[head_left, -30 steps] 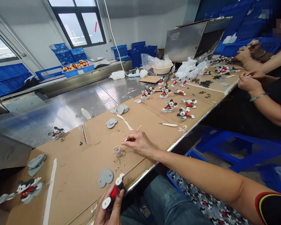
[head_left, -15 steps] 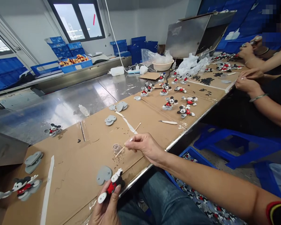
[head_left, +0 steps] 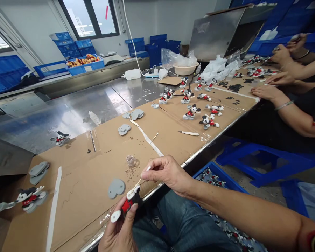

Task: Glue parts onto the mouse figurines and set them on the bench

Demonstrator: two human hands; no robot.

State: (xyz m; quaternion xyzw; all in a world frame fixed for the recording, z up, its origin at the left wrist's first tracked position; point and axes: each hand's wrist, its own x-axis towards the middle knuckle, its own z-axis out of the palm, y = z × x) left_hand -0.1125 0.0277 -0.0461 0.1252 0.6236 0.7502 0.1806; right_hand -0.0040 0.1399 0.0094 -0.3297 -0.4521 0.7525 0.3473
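Observation:
Low at the table's front edge, my left hand is closed around a cartoon mouse figurine. The figurine lies tilted, with the undersides of its white feet facing up. My right hand pinches a thin stick, likely a cotton swab. Its lower tip is at the figurine's upper foot; I cannot tell whether it touches. A small clear cup stands behind my hands, with dark crumbs around it. Left of the cup, nearer me, lies a grey heart-shaped base.
Several finished-looking figurines stand or lie at the right. A craft knife and another stick rest on the cardboard. Grey base stacks sit farther back. A blue crate of figurines is below. Co-workers' hands work at the right.
My right hand has brought the stick from beside the clear cup toward me, to the figurine's foot. My left hand still holds the figurine. A co-worker's hand has moved left over the table.

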